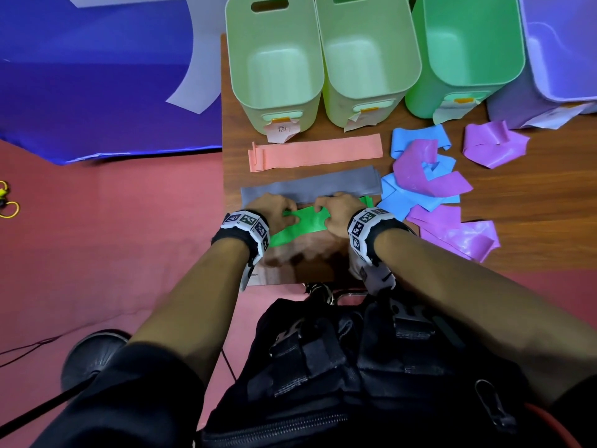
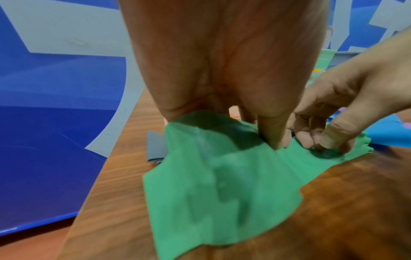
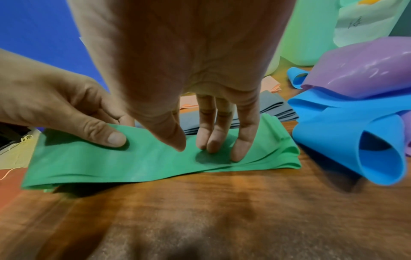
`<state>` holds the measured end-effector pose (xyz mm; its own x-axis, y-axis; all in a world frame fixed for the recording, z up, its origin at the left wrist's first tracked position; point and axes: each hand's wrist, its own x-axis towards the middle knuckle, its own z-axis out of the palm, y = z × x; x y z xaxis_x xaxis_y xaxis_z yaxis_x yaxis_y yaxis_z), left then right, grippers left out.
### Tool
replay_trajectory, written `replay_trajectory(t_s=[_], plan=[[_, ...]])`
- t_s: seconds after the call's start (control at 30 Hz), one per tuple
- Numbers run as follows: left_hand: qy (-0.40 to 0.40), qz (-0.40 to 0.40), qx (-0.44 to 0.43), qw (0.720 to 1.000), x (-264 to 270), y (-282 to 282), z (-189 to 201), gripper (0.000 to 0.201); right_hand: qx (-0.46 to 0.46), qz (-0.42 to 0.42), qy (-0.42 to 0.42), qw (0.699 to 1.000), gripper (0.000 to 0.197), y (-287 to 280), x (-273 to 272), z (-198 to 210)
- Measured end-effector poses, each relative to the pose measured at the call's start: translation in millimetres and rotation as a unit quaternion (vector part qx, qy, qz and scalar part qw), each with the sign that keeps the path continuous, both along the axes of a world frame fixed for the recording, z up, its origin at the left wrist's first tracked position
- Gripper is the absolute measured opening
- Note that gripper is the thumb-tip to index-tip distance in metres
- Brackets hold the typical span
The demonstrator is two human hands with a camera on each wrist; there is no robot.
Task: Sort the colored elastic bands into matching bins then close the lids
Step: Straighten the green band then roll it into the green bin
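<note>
Wooden counter (image 1: 517,221): your left hand (image 1: 271,210) pinches the green band (image 1: 305,221); right hand (image 1: 339,211) presses it flat-fingered beside the grey band (image 1: 310,187). Releasing may unfold it.

left hand (image 1: 274,210) pinching, right hand (image 1: 339,212) fingertips pressing down

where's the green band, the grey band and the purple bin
green band (image 3: 138,163): right wrist view, flat middle of the strip.
grey band (image 1: 310,185): head view, middle of the folded stack.
purple bin (image 1: 562,53): head view, inner wall of the tub at far right.
</note>
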<state>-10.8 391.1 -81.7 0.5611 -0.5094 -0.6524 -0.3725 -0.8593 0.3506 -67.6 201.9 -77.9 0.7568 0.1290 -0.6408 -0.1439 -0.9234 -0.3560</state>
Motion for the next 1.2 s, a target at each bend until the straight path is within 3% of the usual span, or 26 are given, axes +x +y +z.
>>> replay_trajectory(t_s=[0.47, 0.63, 1.2], plan=[[-0.043, 0.035, 0.048, 0.997, -2.5, 13.8, -0.1, 0.048, -0.002, 0.011, -0.009, 1.000, 0.035, 18.9, 11.3, -2.7], [-0.061, 0.045, 0.047, 0.996, -3.4, 23.6, -0.7, 0.050, 0.047, 0.027, 0.008, 0.998, 0.043, 37.6, 11.2, -5.6], [-0.066, 0.131, 0.069, 0.987, -4.5, 45.6, -7.8, 0.046, 0.057, 0.014, 0.020, 0.998, 0.059, 35.4, 4.4, -9.9]])
